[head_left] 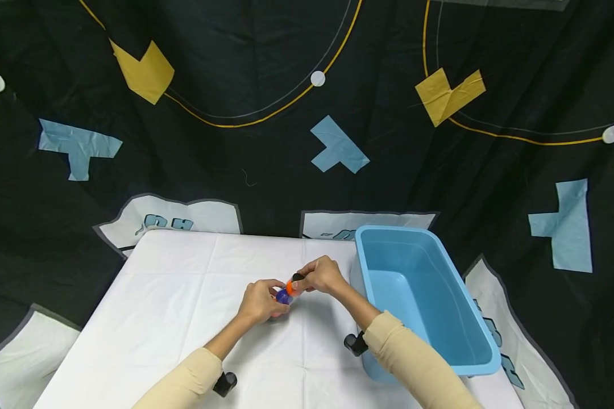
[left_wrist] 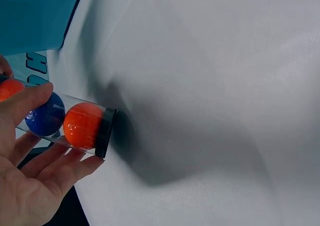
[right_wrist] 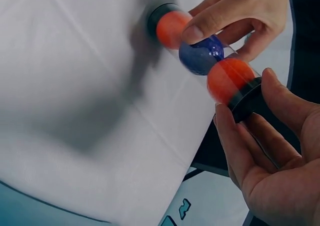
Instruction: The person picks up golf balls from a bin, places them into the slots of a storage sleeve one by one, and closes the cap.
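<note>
A clear tube (head_left: 284,296) with black end caps holds two orange balls and a blue ball between them. My left hand (head_left: 258,301) grips the tube around its middle, with the thumb over the blue ball (right_wrist: 197,58) in the right wrist view. At the upper end, my right hand (head_left: 322,276) pinches the black cap (right_wrist: 245,100) between thumb and fingers, beside one orange ball (right_wrist: 230,80). The opposite cap (left_wrist: 105,133) is fitted on the lower end, past the other orange ball (left_wrist: 82,125). The tube is tilted above the table.
A blue plastic bin (head_left: 366,284) stands on the right of the white-covered table (head_left: 174,318), close to my right forearm. Behind the table hangs a black cloth (head_left: 266,182) with yellow and blue tape pieces.
</note>
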A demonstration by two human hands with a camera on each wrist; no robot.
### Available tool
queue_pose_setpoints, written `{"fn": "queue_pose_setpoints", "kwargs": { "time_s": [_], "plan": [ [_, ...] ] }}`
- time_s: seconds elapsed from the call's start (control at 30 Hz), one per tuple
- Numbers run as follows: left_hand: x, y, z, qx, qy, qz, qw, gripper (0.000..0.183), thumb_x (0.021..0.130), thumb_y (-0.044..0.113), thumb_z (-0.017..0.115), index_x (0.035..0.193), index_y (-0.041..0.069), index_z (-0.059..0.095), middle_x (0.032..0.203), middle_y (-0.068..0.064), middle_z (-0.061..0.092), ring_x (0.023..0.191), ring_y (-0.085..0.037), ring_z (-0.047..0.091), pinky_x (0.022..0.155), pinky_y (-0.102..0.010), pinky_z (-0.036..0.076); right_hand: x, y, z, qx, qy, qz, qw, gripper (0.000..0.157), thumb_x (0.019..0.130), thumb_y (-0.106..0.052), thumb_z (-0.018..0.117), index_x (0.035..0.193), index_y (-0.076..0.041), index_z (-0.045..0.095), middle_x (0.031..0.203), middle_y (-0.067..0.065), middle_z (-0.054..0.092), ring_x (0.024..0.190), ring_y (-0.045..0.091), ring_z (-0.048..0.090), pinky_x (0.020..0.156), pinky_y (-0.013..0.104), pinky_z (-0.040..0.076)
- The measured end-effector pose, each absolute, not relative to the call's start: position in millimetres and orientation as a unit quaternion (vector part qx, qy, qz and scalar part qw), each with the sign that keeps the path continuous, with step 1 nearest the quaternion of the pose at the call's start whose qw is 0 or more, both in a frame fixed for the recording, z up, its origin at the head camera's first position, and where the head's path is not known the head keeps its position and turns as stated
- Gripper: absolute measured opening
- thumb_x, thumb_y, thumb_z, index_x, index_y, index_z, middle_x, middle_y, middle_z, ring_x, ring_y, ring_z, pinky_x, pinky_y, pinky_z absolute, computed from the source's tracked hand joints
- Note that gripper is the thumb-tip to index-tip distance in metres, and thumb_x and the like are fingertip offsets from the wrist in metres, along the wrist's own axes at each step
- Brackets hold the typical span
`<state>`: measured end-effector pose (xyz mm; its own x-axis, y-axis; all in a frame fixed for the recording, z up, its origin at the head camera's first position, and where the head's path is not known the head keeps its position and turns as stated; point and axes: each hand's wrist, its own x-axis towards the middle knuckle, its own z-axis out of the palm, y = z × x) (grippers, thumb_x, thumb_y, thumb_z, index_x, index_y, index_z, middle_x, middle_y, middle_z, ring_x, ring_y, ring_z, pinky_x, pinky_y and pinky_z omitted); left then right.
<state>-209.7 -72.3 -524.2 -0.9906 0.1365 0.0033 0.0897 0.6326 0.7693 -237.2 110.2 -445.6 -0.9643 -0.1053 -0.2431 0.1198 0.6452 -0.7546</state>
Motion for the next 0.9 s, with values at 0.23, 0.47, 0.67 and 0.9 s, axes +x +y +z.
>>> {"fn": "queue_pose_setpoints", "kwargs": {
  "time_s": [0.23, 0.47, 0.67, 0.9],
  "plan": [
    [-211.4, -72.8, -521.6, 0.065, 0.903, 0.423, 0.030, 0.045, 0.065, 0.018, 0.095, 0.106, 0.011, 0.077, 0.090, -0.010, 0.077, 0.077, -0.022, 0.072, 0.066, -0.033, 0.059, -237.2, 110.5, -445.9, -0.003, 0.887, -0.440, 0.141, 0.030, 0.076, -0.014, 0.089, 0.103, -0.003, 0.080, 0.097, 0.011, 0.078, 0.070, 0.017, 0.073, 0.068, 0.030, 0.060],
    [-212.0, -71.7, -518.7, 0.073, 0.908, 0.412, 0.030, 0.042, 0.065, 0.018, 0.094, 0.104, 0.011, 0.077, 0.085, -0.008, 0.075, 0.070, -0.016, 0.068, 0.060, -0.029, 0.055, -238.9, 114.0, -438.9, -0.015, 0.883, -0.434, 0.179, 0.040, 0.078, -0.016, 0.087, 0.114, -0.003, 0.076, 0.096, 0.009, 0.078, 0.076, 0.020, 0.071, 0.070, 0.030, 0.059],
    [-215.8, -69.5, -513.8, 0.062, 0.912, 0.405, 0.014, 0.042, 0.065, 0.018, 0.094, 0.103, 0.011, 0.077, 0.080, -0.007, 0.074, 0.067, -0.016, 0.066, 0.060, -0.030, 0.053, -242.5, 127.1, -419.0, -0.010, 0.886, -0.427, 0.183, 0.046, 0.079, -0.017, 0.085, 0.122, -0.005, 0.073, 0.095, 0.009, 0.078, 0.072, 0.018, 0.069, 0.073, 0.032, 0.058],
    [-225.8, -62.9, -510.6, 0.036, 0.908, 0.418, -0.006, 0.040, 0.066, 0.018, 0.093, 0.101, 0.009, 0.076, 0.078, -0.007, 0.075, 0.067, -0.017, 0.068, 0.062, -0.032, 0.056, -246.0, 142.9, -402.6, 0.004, 0.886, -0.429, 0.177, 0.046, 0.082, -0.018, 0.083, 0.123, -0.004, 0.071, 0.091, 0.007, 0.077, 0.079, 0.023, 0.068, 0.083, 0.038, 0.060]
  ]
}}
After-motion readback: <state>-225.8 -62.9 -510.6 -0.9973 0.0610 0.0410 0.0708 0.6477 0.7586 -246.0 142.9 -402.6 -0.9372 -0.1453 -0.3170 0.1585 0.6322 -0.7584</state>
